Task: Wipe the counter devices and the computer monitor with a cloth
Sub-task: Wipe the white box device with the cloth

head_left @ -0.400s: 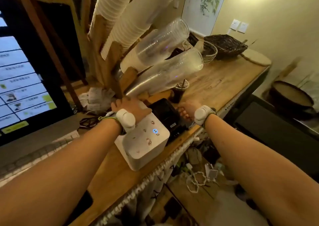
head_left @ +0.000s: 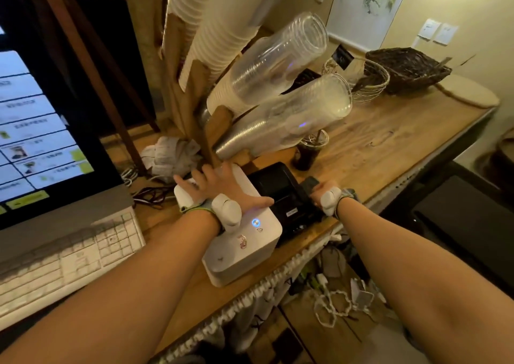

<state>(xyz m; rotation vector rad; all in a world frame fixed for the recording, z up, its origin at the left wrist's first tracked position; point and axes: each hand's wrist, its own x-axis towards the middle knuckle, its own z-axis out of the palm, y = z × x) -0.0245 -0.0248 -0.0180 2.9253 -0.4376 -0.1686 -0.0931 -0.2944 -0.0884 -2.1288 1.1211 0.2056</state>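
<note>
the left hand (head_left: 219,185) is lying flat with fingers spread on top of the white device (head_left: 242,241), which is sitting at the front edge of the wooden counter (head_left: 389,146); it is gripping nothing. the right hand (head_left: 322,194) is pressing against the right side of the black printer (head_left: 281,194) just beside the white device; whether it is closing around anything i cannot tell, and no cloth is showing clearly. the computer monitor (head_left: 41,141) is glowing at the counter's left end, with a white keyboard (head_left: 69,260) lying below it. stacks of clear cups (head_left: 281,66) are leaning over the devices. an iced drink (head_left: 308,152) is standing behind the printer. a dark wicker basket (head_left: 409,68) is resting at the far right corner, against a yellowish wall.
</note>
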